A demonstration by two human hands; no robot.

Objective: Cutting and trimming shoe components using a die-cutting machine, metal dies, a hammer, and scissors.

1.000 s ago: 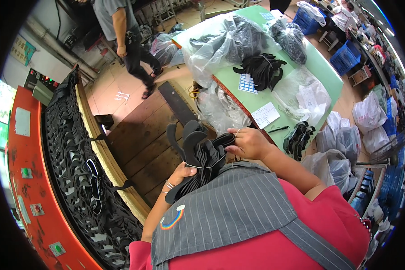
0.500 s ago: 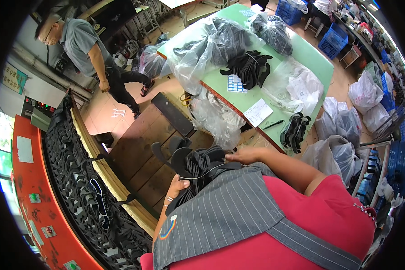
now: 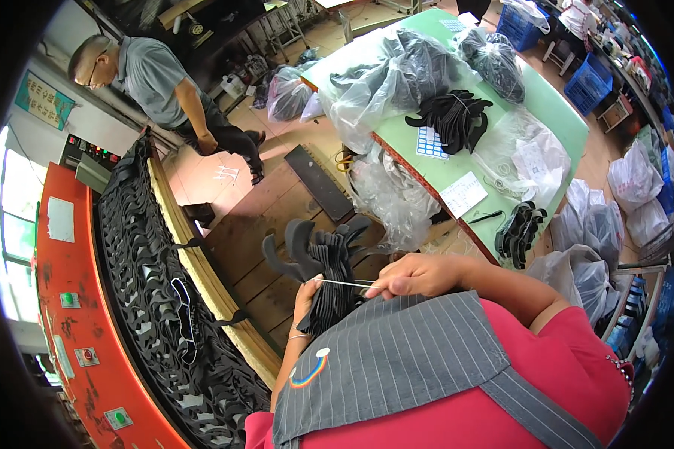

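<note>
A bundle of black curved fabric pieces (image 3: 331, 273) is held close in front of my apron. My left hand (image 3: 304, 307) grips its left side, with the fingers partly hidden behind the pieces. Several curved ends fan out at the bundle's top. A thin pale cord (image 3: 350, 283) runs taut across the bundle to my right hand (image 3: 423, 275), whose thumb and fingers are pinched on it, a little apart from the pieces.
On the left, a red machine (image 3: 79, 299) has a long bed of black pieces (image 3: 146, 277) edged by a pale board. A green table (image 3: 457, 176) ahead bears plastic bags and another black bundle (image 3: 453, 120). Beyond the machine, a person (image 3: 161, 86) is walking. White bags (image 3: 591, 217) stand at right.
My right hand has drawn the cord out to the right, away from the bundle. The bundle stands more upright. The person at left has changed stride, and the view has shifted somewhat.
</note>
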